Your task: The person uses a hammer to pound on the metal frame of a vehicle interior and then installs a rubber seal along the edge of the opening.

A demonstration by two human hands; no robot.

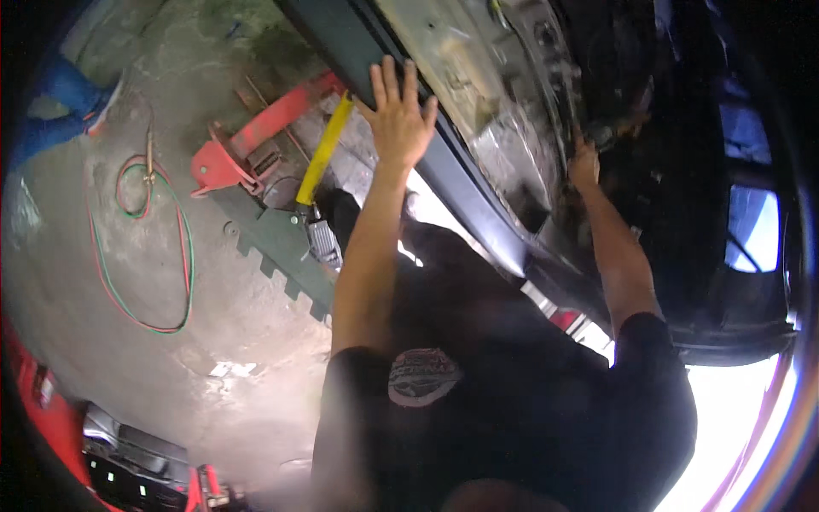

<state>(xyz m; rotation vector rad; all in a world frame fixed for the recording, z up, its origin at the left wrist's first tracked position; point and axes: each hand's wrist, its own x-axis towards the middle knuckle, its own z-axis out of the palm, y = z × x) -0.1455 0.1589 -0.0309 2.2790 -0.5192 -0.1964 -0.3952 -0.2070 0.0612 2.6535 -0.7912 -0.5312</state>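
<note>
My left hand (399, 119) lies flat with fingers spread on a long dark sill panel (465, 183) along the side of a car body. Its fingertips reach to the panel's upper edge, beside the bare, scuffed metal car floor (503, 128). Farther right, inside the dark car body, my right hand (584, 164) is closed. What it grips is small and dim, and I cannot make it out. Just left of my left forearm, a yellow bar (324, 151) slants down to a grey metal fitting (323, 241).
A red jack-like frame (273, 128) stands left of the sill, above a dark toothed steel plate (273, 256). Looped red and green hoses (189, 256) lie on the concrete floor. Another person's jeans-clad leg (72, 90) is at far left. Black car parts (141, 456) sit lower left.
</note>
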